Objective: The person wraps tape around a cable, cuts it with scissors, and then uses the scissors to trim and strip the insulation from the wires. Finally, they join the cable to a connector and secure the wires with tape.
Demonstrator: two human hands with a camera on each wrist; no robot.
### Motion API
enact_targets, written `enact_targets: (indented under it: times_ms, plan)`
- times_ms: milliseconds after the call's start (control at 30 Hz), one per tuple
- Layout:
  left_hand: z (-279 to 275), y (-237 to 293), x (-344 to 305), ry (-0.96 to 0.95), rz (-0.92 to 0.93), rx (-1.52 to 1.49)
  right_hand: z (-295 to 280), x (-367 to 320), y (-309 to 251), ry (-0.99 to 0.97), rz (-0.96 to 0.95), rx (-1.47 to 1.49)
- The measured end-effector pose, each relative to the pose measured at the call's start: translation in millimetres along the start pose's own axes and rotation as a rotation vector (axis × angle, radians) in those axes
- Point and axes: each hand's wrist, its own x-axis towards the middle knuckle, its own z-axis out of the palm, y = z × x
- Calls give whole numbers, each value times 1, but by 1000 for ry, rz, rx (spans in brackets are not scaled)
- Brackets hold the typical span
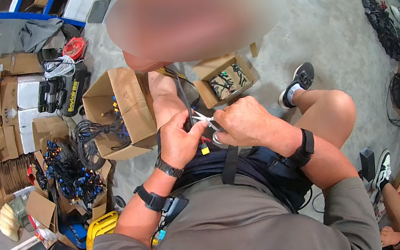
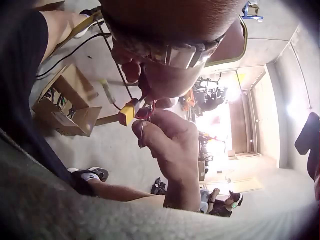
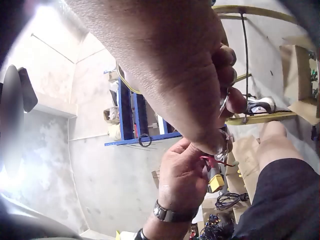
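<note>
In the head view my left hand (image 1: 179,138) pinches a dark cable with red wire (image 1: 204,139) at its end. A yellow connector (image 1: 205,151) hangs just below the fingers; the left wrist view shows the same yellow plug (image 2: 129,112) close to both thumbs. My right hand (image 1: 248,124) grips small silver scissors (image 1: 201,118) by the handle loops. Their blades are parted and point at the left fingertips, overlapping the cable. In the right wrist view the right hand (image 3: 185,95) covers most of the scissors, and the left hand (image 3: 182,175) meets it at the fingertips.
An open cardboard box (image 1: 136,109) with black cables stands left of my knees. A smaller box (image 1: 207,93) of green-tipped leads sits ahead. Blue-tipped cables (image 1: 72,174) pile up on the left. A reddish-brown seat (image 1: 138,63) stands in front; another person's arm (image 1: 396,208) shows at lower right.
</note>
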Motion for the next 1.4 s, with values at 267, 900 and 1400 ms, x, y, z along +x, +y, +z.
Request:
enact_targets:
  times_ms: [267, 900, 1400]
  plan:
    - [3, -1, 2, 25, 194, 113, -1, 0, 0, -14, 53, -3]
    - [5, -15, 7, -146, -83, -430, -1, -1, 4, -27, 88, 1]
    - [11, -14, 8, -57, 22, -170, -7, -2, -1, -134, 124, 34]
